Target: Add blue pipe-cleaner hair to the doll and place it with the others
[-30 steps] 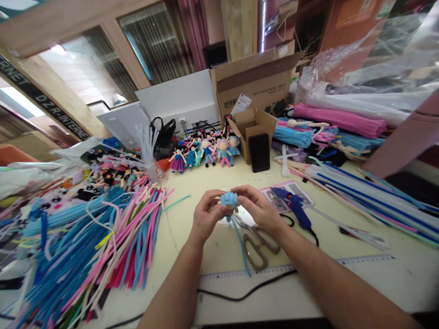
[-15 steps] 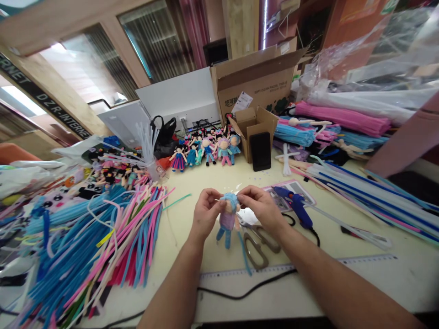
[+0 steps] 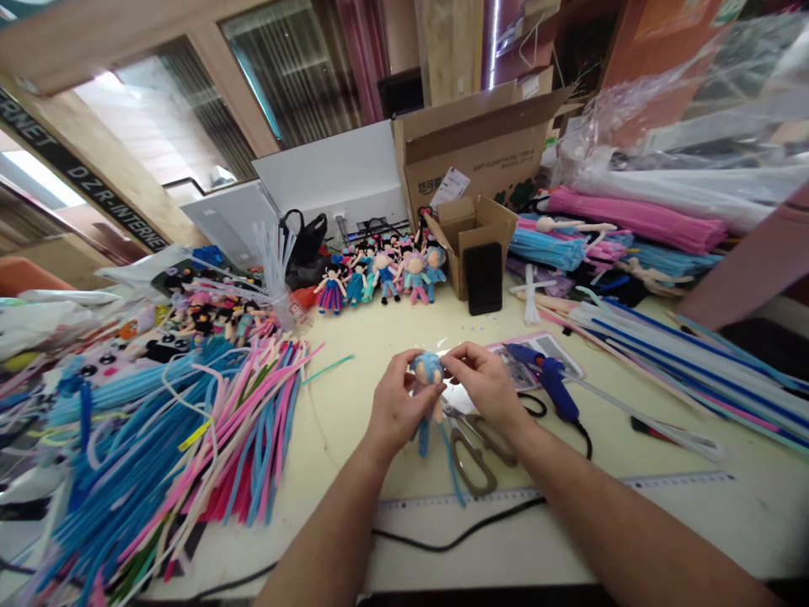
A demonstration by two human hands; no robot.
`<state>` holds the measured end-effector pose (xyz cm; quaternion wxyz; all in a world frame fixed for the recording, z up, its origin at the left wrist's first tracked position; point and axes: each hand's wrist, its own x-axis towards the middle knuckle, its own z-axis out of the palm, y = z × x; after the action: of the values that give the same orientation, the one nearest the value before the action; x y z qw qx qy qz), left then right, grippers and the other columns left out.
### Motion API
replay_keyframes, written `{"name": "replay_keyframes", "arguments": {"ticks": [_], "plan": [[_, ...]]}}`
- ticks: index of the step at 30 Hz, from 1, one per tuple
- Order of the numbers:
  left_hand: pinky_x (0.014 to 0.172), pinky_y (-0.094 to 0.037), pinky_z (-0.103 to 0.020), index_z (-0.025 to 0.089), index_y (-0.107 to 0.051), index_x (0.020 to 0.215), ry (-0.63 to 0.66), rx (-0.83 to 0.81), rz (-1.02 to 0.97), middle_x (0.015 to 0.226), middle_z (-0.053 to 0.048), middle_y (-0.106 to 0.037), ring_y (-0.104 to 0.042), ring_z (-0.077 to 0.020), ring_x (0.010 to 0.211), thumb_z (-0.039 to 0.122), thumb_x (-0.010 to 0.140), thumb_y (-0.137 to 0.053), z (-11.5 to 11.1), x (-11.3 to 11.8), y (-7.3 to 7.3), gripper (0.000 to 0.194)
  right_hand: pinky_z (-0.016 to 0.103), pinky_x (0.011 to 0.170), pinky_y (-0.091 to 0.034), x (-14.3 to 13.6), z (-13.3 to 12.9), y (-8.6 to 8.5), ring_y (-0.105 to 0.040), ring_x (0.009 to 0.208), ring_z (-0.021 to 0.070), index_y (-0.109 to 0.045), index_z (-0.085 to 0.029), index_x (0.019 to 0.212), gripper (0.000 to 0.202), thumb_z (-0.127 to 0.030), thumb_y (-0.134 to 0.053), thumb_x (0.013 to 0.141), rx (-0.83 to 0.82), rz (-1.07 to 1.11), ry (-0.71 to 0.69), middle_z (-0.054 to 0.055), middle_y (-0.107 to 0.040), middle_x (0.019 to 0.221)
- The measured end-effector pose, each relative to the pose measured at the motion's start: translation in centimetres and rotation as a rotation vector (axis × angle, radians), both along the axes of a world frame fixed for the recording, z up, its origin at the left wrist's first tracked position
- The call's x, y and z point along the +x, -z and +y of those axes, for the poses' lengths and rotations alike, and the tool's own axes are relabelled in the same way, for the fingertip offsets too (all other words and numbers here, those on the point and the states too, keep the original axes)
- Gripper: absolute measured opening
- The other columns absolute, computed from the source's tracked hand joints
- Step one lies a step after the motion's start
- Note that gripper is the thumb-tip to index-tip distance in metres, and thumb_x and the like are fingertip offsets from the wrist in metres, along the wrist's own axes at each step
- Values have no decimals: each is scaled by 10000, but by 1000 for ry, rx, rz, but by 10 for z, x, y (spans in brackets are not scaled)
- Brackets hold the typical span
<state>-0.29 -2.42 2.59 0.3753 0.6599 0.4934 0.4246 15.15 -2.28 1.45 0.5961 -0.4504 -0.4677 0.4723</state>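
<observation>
**Small blue-haired doll held between two hands above the worktable**

The left hand [image 3: 395, 400] is closed around a small doll [image 3: 429, 367], with the thumb across its front, just below the face. The right hand [image 3: 486, 388] is close beside it, with fingertips touching the side of the blue head. Whether these fingertips pinch the hair or only press on it, I cannot tell. The doll is in the air, roughly upright, with its blue legs hanging down.

For good work on the head, I think the left hand should support the body firmly but not squeeze it, because the fuzzy material can probably flatten. The right fingertips should make only small, light movements, and turning the doll a little would help to compare both sides of the hair.

Under and beside the hands are scissors [image 3: 481, 490] and a loose blue stem [image 3: 456, 479]. To the right lies a blue glue gun [image 3: 553, 388], partly over a printed sheet [image 3: 565, 356]. It would be wise to keep the wrist away from its nozzle, which may be hot. Nearer to the person are a ruler [image 3: 683, 479] and a black cable [image 3: 436, 550]. Farther away, a group of dolls [image 3: 384, 274] stands near a small open box [image 3: 455, 240].
</observation>
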Motion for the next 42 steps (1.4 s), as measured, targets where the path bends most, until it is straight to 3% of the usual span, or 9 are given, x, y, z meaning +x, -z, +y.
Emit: {"name": "replay_keyframes", "arguments": {"ticks": [4,8,12,20,26,33,37,42], "plan": [[644,-492,-267,204,-526,1114,147,-226,-301,886,-18,-638,-589,-127,668,314,719,-695,7,-4,1,443,295,603,-467,0,-2,-1,-604,652,157,-653,-211,850,154,-351,-618,795,56,-48,-44,9,-657,768],[748,-513,-334,187,-515,1073,240,-294,-508,922,-37,-649,-629,-158,756,310,734,-688,12,-8,1,400,298,625,-464,3,-4,-4,-596,702,158,-663,-226,901,119,-287,-618,809,208,-163,-22,26,-652,855],[786,-512,-361,186,-534,1075,286,-327,-565,949,-38,-641,-629,-158,771,295,733,-693,12,-7,1,393,285,605,-441,6,-5,-7,-553,692,149,-674,-236,879,88,-216,-631,805,369,-322,5,27,-613,843],[740,-519,-294,173,-598,1085,302,-350,-558,955,-46,-641,-616,-149,782,281,706,-722,11,-7,0,414,270,585,-438,7,-8,-7,-529,647,133,-658,-231,882,100,-166,-618,818,446,-435,44,22,-576,831],[748,-510,-289,158,-620,1084,324,-387,-586,950,-56,-671,-629,-157,793,263,710,-726,12,-8,1,403,280,702,-466,9,-9,-9,-578,779,154,-655,-212,861,126,-119,-570,852,559,-501,49,32,-587,830],[757,-510,-299,136,-632,1069,343,-440,-628,925,-65,-692,-647,-161,758,260,709,-731,11,-6,1,393,289,717,-468,9,-10,-10,-585,795,162,-645,-210,835,145,-106,-546,858,559,-531,32,36,-594,829],[740,-527,-327,132,-623,1060,303,-511,-710,912,-70,-691,-657,-181,743,290,712,-727,12,-4,2,396,269,634,-467,9,-7,-9,-566,698,136,-648,-208,913,116,-148,-573,846,473,-435,23,33,-604,863],[703,-541,-319,114,-623,1061,253,-637,-794,1071,-123,-667,-660,-182,737,335,794,-624,20,-7,7,347,275,615,-463,13,-4,-10,-568,665,131,-649,-196,958,158,-234,-513,886,372,-345,89,34,-604,857]]}}
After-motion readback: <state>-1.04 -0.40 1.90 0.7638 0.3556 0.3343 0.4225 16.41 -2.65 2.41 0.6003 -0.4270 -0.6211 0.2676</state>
